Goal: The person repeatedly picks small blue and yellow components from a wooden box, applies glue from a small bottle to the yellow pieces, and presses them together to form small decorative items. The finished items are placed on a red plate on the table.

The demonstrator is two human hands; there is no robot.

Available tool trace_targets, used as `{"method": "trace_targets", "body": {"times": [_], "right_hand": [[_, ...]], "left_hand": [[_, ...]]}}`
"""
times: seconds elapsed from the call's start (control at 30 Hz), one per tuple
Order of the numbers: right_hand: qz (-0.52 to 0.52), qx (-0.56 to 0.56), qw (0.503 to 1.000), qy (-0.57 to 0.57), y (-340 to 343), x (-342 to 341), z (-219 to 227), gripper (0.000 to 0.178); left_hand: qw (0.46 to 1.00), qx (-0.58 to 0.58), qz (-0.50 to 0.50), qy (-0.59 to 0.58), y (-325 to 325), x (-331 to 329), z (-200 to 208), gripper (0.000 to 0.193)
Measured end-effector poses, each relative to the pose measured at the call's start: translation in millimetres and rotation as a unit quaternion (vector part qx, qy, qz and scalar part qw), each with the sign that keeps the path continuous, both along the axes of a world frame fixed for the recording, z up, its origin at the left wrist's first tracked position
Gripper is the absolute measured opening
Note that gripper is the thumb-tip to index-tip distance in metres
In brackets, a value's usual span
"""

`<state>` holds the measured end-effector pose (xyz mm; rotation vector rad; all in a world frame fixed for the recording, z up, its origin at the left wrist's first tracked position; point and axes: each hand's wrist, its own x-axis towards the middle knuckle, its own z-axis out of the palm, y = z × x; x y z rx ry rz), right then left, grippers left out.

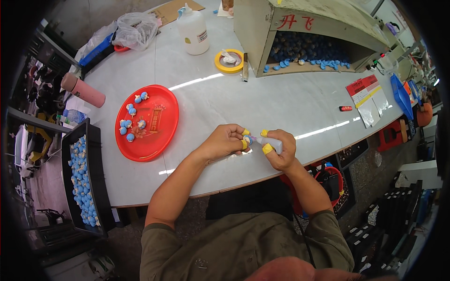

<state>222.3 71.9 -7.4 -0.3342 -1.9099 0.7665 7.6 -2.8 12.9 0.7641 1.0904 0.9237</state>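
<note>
Over the table's near edge, my left hand [224, 143] pinches a small blue-and-white figure piece [249, 139] between thumb and fingers. My right hand [284, 151] grips a small translucent squeeze bottle [273, 144], its narrow tip pointing at the piece and seeming to touch it. Yellow covers sit on the thumb and fingertips of both hands. To the left lies a round red tray [161, 136] with several similar blue-and-white pieces [131, 111]. The fingers partly hide the held piece, so its exact shape cannot be made out.
A black crate [96, 161] full of blue pieces stands by the table's left end. At the back are a white plastic bottle [194, 35], a yellow tape roll [219, 65] and an open-fronted box [255, 28] of blue pieces. A red lighter [345, 108] lies right.
</note>
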Motion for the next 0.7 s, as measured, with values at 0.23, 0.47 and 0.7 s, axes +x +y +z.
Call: {"method": "trace_targets", "body": {"times": [0.23, 0.47, 0.7], "right_hand": [[0.01, 0.018, 0.999, -0.029, 1.9, 1.6, -0.5, 0.023], [0.014, 0.012, 0.999, -0.035, 0.9, -2.1, 0.7, 0.022], [-0.019, 0.078, 0.995, -0.051, -0.4, -4.0, 5.6, 0.022]], "left_hand": [[1.0, 0.013, -0.025, 0.003, -0.1, -0.9, -3.7, 0.034], [1.0, 0.009, -0.018, -0.001, -0.7, -0.1, -3.7, 0.033], [1.0, 0.004, 0.0, -0.013, -0.3, 0.2, -2.0, 0.031]]}}
